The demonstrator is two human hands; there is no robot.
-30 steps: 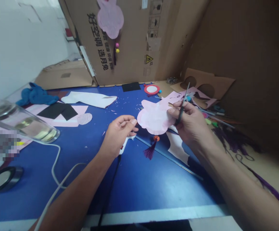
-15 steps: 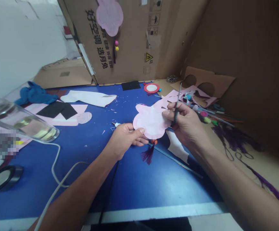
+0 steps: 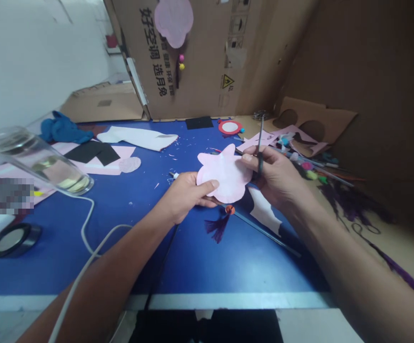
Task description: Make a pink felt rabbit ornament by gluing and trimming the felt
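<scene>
Between my hands is a pink flower-shaped paper cutout point(image 3: 224, 177) with rounded lobes and a paler middle. My left hand point(image 3: 187, 195) grips its lower left edge, thumb on top and fingers beneath. My right hand point(image 3: 273, 174) pinches its right edge and also holds dark-handled scissors point(image 3: 260, 155), blades pointing up. Below the cutout hangs an orange bead point(image 3: 230, 210) with a purple tassel point(image 3: 218, 227). A white paper piece point(image 3: 266, 212) and a thin rod point(image 3: 267, 233) lie on the blue table under my right hand.
A glass of pale liquid point(image 3: 60, 174), a black tape roll point(image 3: 14, 240) and a white cable point(image 3: 85, 221) are at left. Cardboard walls point(image 3: 207, 85) stand behind. Paper scraps, beads and purple tassels point(image 3: 360, 200) lie at right. A red-rimmed disc point(image 3: 230, 127) lies at the back.
The pink cutout has turned in my hands, so one narrow lobe now points up. The purple tassel has swung slightly left. The head view has shifted a little; both hands keep their hold.
</scene>
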